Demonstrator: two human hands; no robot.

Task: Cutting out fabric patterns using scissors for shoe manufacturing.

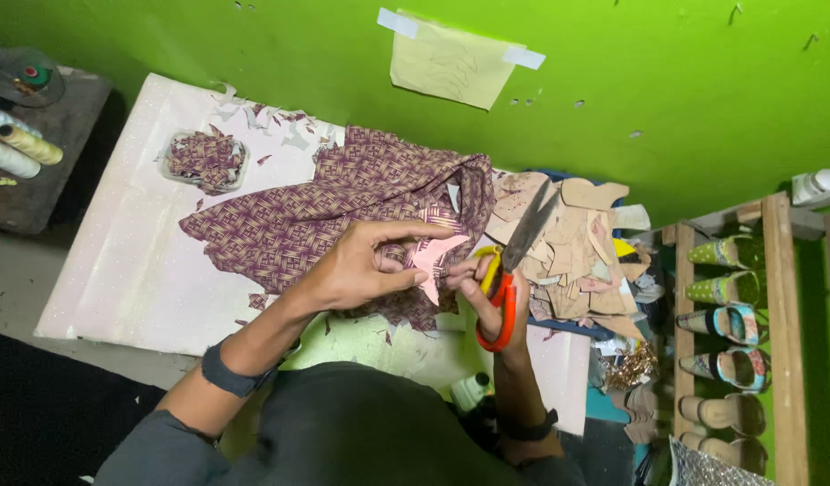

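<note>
Left hand [356, 265] pinching pink cutout [433, 255], right hand [487, 292] gripping scissors [514, 270] (blades open)

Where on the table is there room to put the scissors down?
The left part of the white table is bare, between the small tray of scraps and the near edge. The patterned cloth fills the middle. Right of it, the cardboard pieces are piled thick.

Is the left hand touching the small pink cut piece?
Touching. The head view shows the left hand pinching the pink cut piece between thumb and fingers.
</note>
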